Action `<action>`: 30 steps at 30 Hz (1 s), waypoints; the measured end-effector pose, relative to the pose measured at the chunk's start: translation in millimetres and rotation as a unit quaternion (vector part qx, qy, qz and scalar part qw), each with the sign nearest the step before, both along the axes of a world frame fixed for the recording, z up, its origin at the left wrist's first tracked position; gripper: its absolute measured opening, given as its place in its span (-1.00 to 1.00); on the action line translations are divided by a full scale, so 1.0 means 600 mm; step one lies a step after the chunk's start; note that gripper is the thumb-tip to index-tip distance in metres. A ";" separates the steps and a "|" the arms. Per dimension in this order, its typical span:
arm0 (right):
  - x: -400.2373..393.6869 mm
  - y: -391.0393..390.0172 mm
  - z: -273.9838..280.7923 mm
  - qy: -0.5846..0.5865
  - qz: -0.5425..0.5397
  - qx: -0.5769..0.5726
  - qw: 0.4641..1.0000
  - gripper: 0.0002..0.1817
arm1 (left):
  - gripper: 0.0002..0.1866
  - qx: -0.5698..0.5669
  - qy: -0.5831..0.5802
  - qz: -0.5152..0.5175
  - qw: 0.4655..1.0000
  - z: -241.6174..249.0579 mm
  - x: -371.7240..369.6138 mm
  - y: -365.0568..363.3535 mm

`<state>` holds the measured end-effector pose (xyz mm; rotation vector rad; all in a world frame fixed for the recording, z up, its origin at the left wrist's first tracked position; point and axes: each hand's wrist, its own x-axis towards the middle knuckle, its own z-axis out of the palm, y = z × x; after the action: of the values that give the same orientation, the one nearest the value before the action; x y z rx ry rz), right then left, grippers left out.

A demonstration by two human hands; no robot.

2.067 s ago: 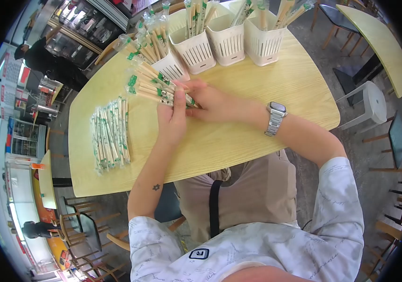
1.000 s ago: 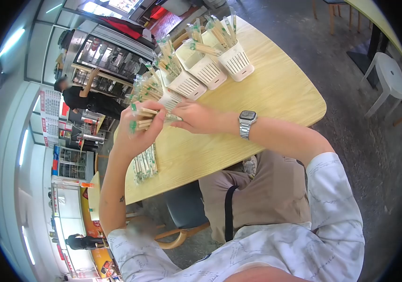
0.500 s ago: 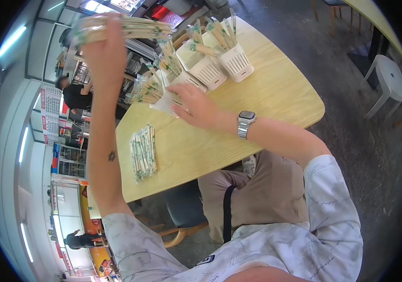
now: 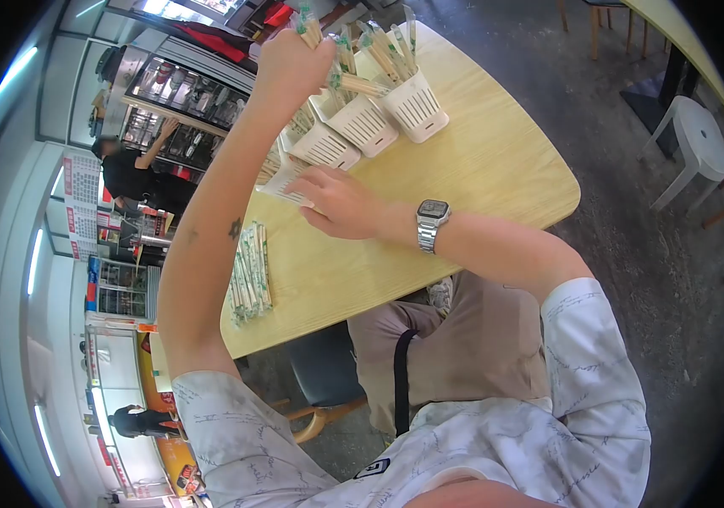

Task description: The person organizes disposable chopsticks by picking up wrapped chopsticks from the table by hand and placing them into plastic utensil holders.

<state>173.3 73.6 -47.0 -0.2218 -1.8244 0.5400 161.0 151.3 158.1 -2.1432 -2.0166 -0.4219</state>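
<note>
My left hand (image 4: 296,63) is closed round wrapped chopsticks (image 4: 309,32), which stick out above the fist over the far side of the baskets. Against the side of the nearest white basket (image 4: 280,184), my right hand (image 4: 336,201) rests with its fingertips, its thumb held apart. Three more slotted white baskets (image 4: 318,146), (image 4: 365,127), (image 4: 417,106) stand in a row, with wrapped chopsticks in them. A flat pile of wrapped chopsticks (image 4: 250,275) lies on the wooden table (image 4: 362,271). My left forearm partly hides the nearest basket.
Beyond the table is a glass-fronted cabinet (image 4: 184,97). A person in black (image 4: 137,173) is by it, and another person (image 4: 143,422) is farther off. A dark chair (image 4: 324,368) is at the table's near edge; a white stool (image 4: 690,148) stands at the right.
My left hand has moved right, bringing the chopsticks from the upper left to the baskets. My right hand has shifted slightly left and stays by the nearest basket.
</note>
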 end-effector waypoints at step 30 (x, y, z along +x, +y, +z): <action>-0.006 -0.003 -0.004 -0.093 0.075 0.047 0.992 -0.68 | -0.43 -0.219 0.049 0.289 0.931 -0.227 -0.535 -0.335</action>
<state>169.9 71.6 -49.6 -0.0719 -2.0537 0.5511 -160.2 -49.5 21.9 -1.5716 -2.7213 0.2387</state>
